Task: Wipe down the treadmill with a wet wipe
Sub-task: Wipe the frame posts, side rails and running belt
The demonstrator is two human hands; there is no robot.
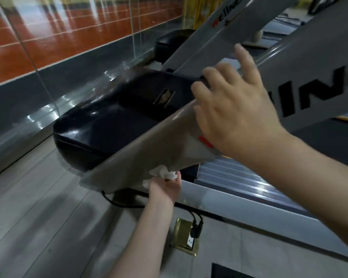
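The left hand (165, 184) grips a crumpled white wet wipe (162, 173), fingers curled round it, and presses it against the lower edge of the treadmill's grey upright (149, 149), low near the base; this placement suggests the underside of the strut is the surface being cleaned. The right hand (235, 109) lies higher on the same upright, fingers spread wide and holding nothing, probably to brace the body or steady the frame. The black motor cover (100, 125) sits just beyond the strut, and the ribbed side rail (239, 177) runs beside it. Obstructions: 2 black plugs occupy a brass floor socket (187, 235) below the left forearm, with cable (119, 203) trailing under the base. A glass wall (48, 57) stands close behind.
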